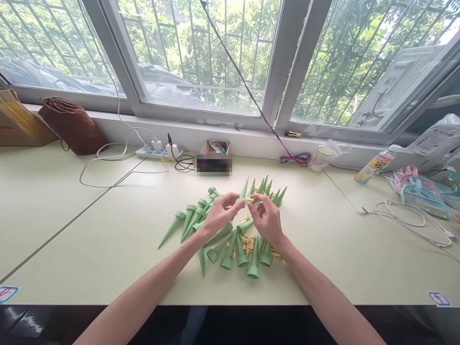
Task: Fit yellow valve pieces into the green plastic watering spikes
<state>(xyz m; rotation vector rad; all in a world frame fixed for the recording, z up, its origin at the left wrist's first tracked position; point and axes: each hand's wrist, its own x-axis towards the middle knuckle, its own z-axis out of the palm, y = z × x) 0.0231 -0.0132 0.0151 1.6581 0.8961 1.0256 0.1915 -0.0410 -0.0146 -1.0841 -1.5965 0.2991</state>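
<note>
My left hand (223, 210) is closed on a green plastic spike (244, 188), whose tip points up and away. Facing it, my right hand (266, 218) pinches a small pale-yellow piece (249, 200) right beside the spike. Below and between my hands lies a pile of small yellow pieces (247, 243). Green spikes with ribbed caps surround the pile: several to the left (196, 218), several in front with their wide ends toward me (253, 266), and a group behind my right hand (282, 195).
On the pale table (125, 249), a small box (215, 148) and a power strip (158, 152) stand at the back. A brown bag (74, 125) is at the back left. Toward the right are a bottle (374, 165), a white cable (413, 223) and bagged pink and blue items (424, 189).
</note>
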